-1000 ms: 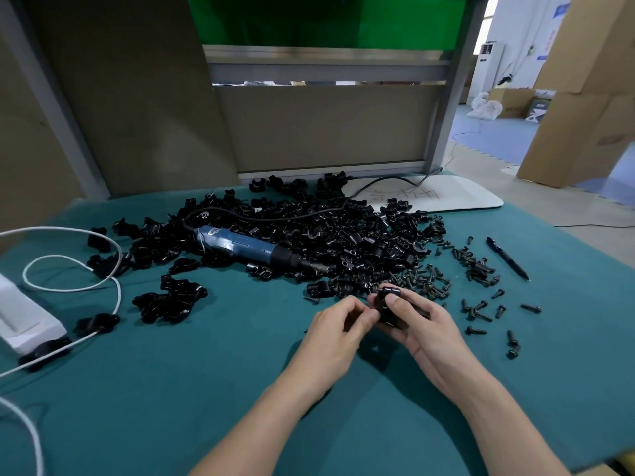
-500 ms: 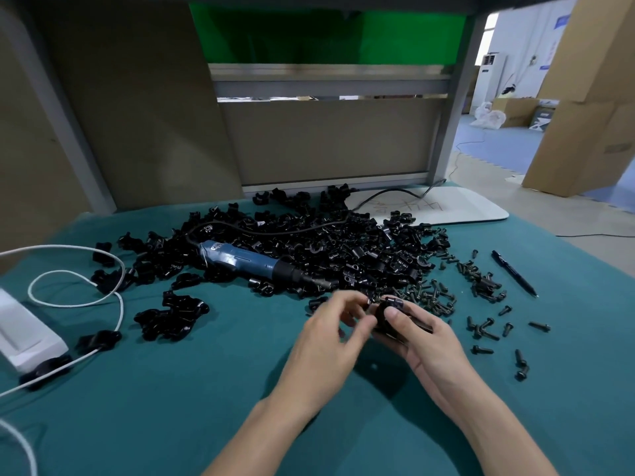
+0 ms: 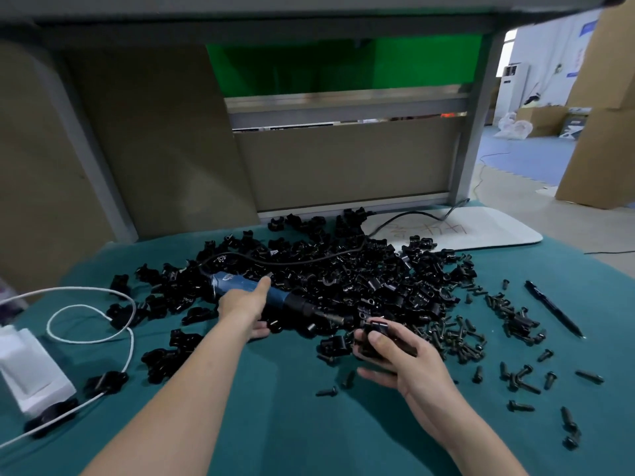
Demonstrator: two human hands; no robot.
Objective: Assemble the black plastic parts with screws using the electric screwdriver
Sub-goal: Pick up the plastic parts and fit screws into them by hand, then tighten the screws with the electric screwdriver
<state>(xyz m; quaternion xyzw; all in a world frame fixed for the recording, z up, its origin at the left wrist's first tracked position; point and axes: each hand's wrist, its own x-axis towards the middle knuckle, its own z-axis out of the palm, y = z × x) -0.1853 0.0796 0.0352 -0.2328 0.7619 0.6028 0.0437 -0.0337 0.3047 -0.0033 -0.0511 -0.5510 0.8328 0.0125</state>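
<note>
My left hand (image 3: 240,304) is stretched out to the blue electric screwdriver (image 3: 302,305), which lies on the pile of black plastic parts (image 3: 378,280). The thumb rests on top of the blue body and the fingers curl under it. My right hand (image 3: 402,359) holds a black plastic part (image 3: 376,333) just above the green mat, at the pile's near edge. Black screws (image 3: 460,338) lie heaped to the right of that hand, with more scattered further right.
A black pen (image 3: 553,309) lies at the right. A white cable (image 3: 92,314) loops at the left beside a white block (image 3: 27,369). A white board (image 3: 481,228) sits at the back right. Cardboard panels and a metal frame close the back.
My left hand left the part and reached forward-left onto the screwdriver. My right hand keeps the black part and stays near the screws. The camera tilted.
</note>
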